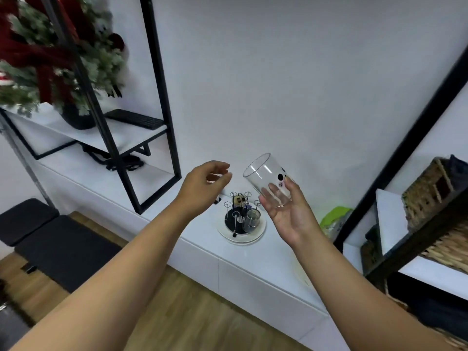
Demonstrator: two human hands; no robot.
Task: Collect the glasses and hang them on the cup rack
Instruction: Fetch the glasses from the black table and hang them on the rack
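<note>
Glass [267, 179] in my right hand [286, 211], up in the air above the white counter [192, 239], tilted with its open mouth toward the upper left and its base down in my fingers. Clear, with black and pink printed spots on the far side. My fingers and thumb curl round the lower part near the base; I judge that leaves the mouth free to go over a prong.

Left hand [205, 183] empty, fingers loosely curled, holding nothing. It hangs just left of the glass mouth, not touching it. Probably ready to take or steady the rim while I turn the glass over.

Cup rack [240, 214] below and between my hands, standing on a round white plate [258, 235] on the counter. Thin wire prongs with looped tips point up from a dark base. One glass [252, 219] already sits mouth-down on the right side of the rack. Several prongs on the left and far side look free.

Judgement: collecting done for this glass, hanging not yet. It needs inverting first, then lowering onto a free prong without knocking the hung one.

Green bag [334, 219] lies on the counter to the right, well clear of the rack.
</note>
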